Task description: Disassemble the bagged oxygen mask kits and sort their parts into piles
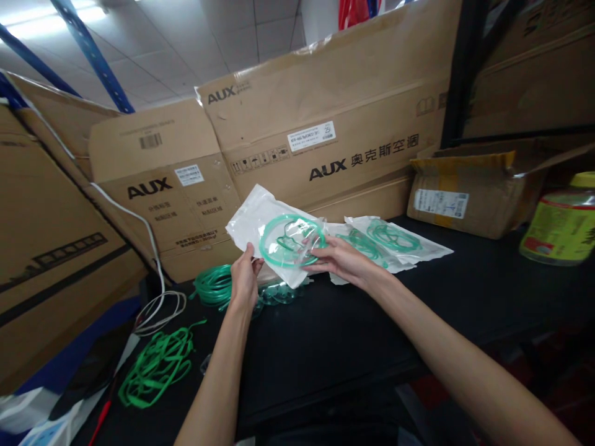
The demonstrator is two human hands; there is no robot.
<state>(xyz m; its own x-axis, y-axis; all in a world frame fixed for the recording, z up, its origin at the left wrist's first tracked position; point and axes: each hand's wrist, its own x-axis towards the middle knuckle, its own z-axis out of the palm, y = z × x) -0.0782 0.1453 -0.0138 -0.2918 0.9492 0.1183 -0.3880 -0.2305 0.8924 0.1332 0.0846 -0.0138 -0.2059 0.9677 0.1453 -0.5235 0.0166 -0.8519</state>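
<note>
A white and clear pouch (pixel 250 218) with a coil of green tubing (pixel 266 244) inside is held up above the black table, tilted. My left hand (pixel 245 279) pinches its lower left edge between thumb and fingers. At its right end, my right hand (pixel 341 260) grips the pouch, fingers partly behind the film. Below and behind it lie a bundle of green tubing (pixel 212 286) and several clear greenish plastic pieces (pixel 282 293), partly hidden by the pouch and my left hand. Similar filled pouches (pixel 395 238) lie to the right of my right hand.
Green elastic straps (pixel 158 368) lie tangled at front left, near a white cable (pixel 155 248). Large cardboard boxes (pixel 279 124) wall the back of the black table (pixel 325 353). An opened carton (pixel 460 192) and a yellow-labelled jar (pixel 560 223) stand at right.
</note>
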